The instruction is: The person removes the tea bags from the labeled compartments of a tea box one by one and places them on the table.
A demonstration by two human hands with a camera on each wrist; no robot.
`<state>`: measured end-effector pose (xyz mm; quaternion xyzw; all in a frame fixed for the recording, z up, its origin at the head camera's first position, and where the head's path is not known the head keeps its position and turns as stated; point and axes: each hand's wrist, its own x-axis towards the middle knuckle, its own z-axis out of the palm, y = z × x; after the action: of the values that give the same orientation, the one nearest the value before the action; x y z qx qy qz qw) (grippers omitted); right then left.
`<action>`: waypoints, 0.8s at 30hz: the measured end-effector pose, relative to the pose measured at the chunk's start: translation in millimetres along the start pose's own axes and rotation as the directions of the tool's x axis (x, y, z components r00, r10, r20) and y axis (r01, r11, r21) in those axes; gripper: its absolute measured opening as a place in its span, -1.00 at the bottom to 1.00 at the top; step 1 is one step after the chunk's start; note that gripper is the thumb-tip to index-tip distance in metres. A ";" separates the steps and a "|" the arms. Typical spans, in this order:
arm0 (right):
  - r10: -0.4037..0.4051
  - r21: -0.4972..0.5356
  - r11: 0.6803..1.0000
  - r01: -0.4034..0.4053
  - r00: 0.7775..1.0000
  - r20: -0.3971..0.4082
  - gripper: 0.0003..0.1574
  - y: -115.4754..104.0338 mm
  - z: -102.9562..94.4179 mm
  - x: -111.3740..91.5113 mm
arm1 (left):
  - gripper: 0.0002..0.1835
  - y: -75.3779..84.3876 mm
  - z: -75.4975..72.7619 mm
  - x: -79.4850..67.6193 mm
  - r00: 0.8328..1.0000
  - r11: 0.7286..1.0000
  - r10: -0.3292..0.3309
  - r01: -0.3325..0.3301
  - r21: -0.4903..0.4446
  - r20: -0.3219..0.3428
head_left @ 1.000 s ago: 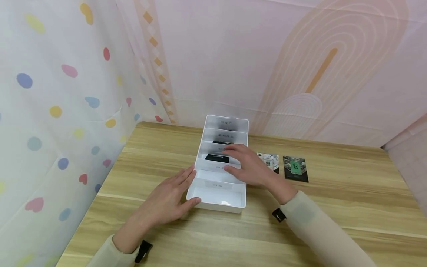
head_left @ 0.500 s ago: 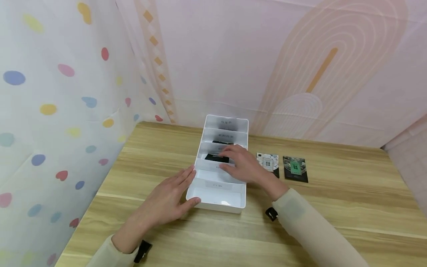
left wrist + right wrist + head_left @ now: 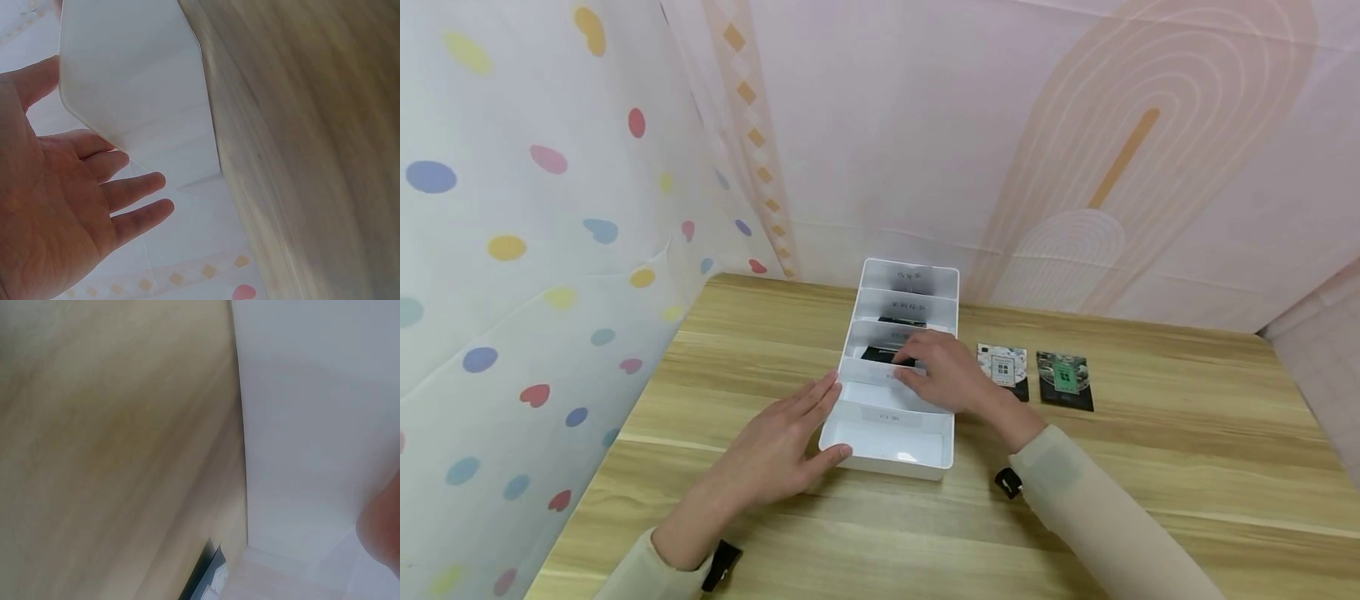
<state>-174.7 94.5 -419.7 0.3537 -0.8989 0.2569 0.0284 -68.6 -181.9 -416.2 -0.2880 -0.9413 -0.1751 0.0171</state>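
A long white box [image 3: 891, 469] with several labelled compartments stands lengthwise on the table. My left hand [image 3: 786, 446] lies against its left side, fingers extended and thumb at the near corner; the left wrist view shows the fingers along the box wall [image 3: 140, 94]. With bent fingers, my right hand [image 3: 943, 371] reaches into the middle compartment. Its index fingertip is right at a flat black packet [image 3: 878, 355] lying there, and the thumb is close by at the divider. Whether it pinches the packet, I cannot tell. Another black packet [image 3: 901, 321] shows in the compartment behind.
To the right of the box lie two printed packets: one white and black [image 3: 1002, 371], one black with a green label [image 3: 1065, 381]. A pink patterned cloth [image 3: 880, 150] hangs behind the wooden table [image 3: 1187, 433], with a dotted cloth [image 3: 535, 292] at the left.
My right hand has moved slightly left and down, bringing its fingertips from above the compartment to the black packet. The left hand and the box have stayed put.
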 end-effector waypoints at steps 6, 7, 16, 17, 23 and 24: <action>-0.047 0.003 0.999 0.047 0.998 -0.030 -0.85 2.0 1.2 -0.9 | -0.10 -0.2 0.3 0.0 1.000 1.000 -0.002 0.002 0.003 0.000; -0.053 0.002 0.999 0.054 0.998 -0.035 -0.85 2.2 1.5 -1.0 | -0.10 -0.2 0.5 0.0 1.000 1.000 -0.004 0.004 0.003 0.002; -0.024 0.016 1.000 0.025 0.998 -0.058 -0.90 1.4 3.6 -1.5 | -0.10 -0.7 1.2 0.1 1.000 1.000 -0.009 0.009 0.001 0.007; -0.015 0.023 1.000 0.016 0.998 -0.060 -0.90 1.5 4.1 -1.3 | -0.10 -0.7 1.2 0.0 1.000 1.000 -0.009 0.009 0.001 0.006; 0.043 0.080 0.996 -0.038 0.996 -0.073 -0.94 1.2 5.6 -1.4 | -0.10 -0.7 1.0 -0.1 1.000 1.000 -0.005 0.005 0.001 0.004; 0.052 0.089 0.995 -0.045 0.996 -0.074 -0.95 0.9 5.6 -1.6 | -0.10 -0.7 1.0 -0.1 1.000 1.000 -0.006 0.006 0.002 0.003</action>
<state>-173.3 93.3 -425.4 0.3226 -0.8934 0.3100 0.0410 -68.9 -182.1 -417.5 -0.2857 -0.9423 -0.1738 0.0153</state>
